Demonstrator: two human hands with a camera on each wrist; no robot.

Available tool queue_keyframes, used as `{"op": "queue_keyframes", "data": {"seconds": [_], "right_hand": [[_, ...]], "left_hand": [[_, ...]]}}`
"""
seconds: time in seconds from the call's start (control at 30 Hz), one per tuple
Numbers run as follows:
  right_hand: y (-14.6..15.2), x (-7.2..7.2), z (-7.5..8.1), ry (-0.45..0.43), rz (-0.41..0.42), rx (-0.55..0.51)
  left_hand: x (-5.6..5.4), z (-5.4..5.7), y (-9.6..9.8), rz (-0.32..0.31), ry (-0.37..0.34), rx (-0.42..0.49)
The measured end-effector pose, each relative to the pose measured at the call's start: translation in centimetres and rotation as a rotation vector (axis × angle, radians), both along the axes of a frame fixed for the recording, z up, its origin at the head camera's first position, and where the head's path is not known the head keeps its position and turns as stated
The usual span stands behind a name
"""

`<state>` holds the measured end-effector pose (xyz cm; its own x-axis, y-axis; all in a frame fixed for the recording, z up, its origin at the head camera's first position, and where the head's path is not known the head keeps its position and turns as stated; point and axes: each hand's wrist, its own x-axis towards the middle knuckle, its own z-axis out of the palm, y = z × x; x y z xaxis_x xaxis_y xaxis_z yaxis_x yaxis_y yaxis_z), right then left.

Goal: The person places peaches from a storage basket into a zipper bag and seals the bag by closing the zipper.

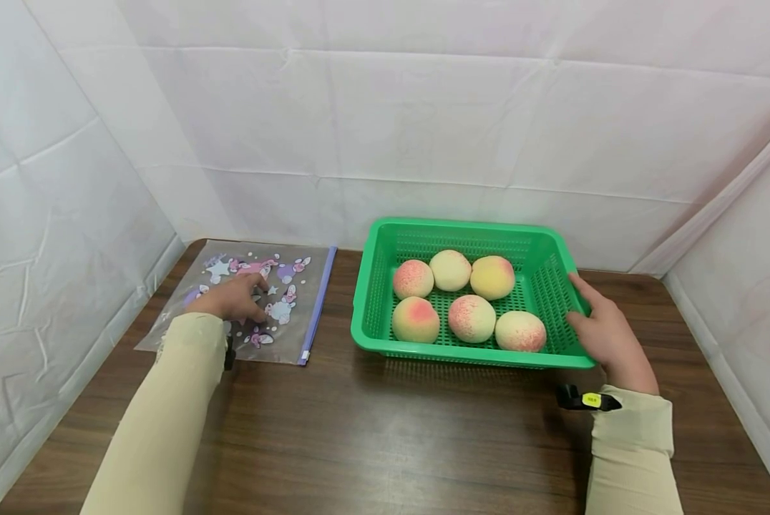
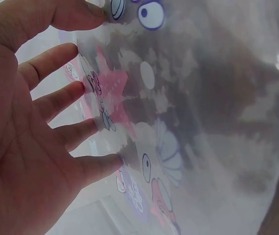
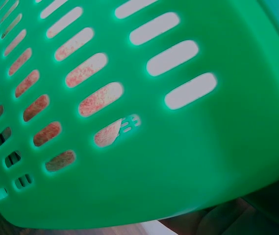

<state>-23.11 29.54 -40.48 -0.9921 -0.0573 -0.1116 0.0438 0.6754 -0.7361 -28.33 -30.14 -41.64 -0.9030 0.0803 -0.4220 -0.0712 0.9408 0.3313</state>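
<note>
A clear zip bag [image 1: 308, 286] with cartoon prints and a purple slider edge lies flat on the left. My left hand [image 1: 233, 299] is over it, fingers spread; in the left wrist view, the fingertips [image 2: 111, 161] meet the plastic sheet [image 2: 217, 122]. On the right stands a green plastic basket [image 1: 465, 349] containing several pink-and-cream peaches [image 1: 471, 318]. My right hand [image 1: 610, 332] holds the basket's right rim, its thumb over the edge. The right wrist view is mostly filled by the slotted basket wall [image 3: 144, 166], with peaches showing through the slots and most of the hand hidden.
Both things lie on a dark wooden table [image 1: 391, 429]. White sheeting [image 1: 424, 121] hangs behind the table and along both sides. A strip of tabletop separates the bag from the basket.
</note>
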Motion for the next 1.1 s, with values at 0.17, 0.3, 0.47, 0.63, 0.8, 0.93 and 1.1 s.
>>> {"op": "queue_keyframes", "data": {"seconds": [0.17,0.3,0.47,0.63,0.8,0.93,1.1], "right_hand": [[0.0,-0.1,-0.1,0.001,-0.002,-0.006],[0.0,-0.1,-0.2,-0.004,0.0,-0.013],[0.0,-0.1,-0.3,0.0,0.004,-0.017],[0.0,-0.1,-0.3,0.0,0.007,-0.02],[-0.1,0.0,-0.3,0.005,0.007,-0.017],[-0.1,0.0,-0.1,0.003,0.004,-0.015],[0.0,-0.1,-0.1,0.001,0.001,-0.01]], "left_hand": [[0.3,0.0,0.1,0.007,-0.006,0.005],[0.6,0.0,0.1,0.0,0.008,0.004],[1.1,-0.1,0.4,-0.004,0.037,-0.021],[1.6,-0.5,0.7,-0.017,0.099,-0.001],[2.0,-1.2,1.1,-0.079,0.234,0.008],[2.3,-1.5,2.2,-0.071,0.299,0.005],[2.7,-1.3,4.0,-0.084,0.393,0.002]]}}
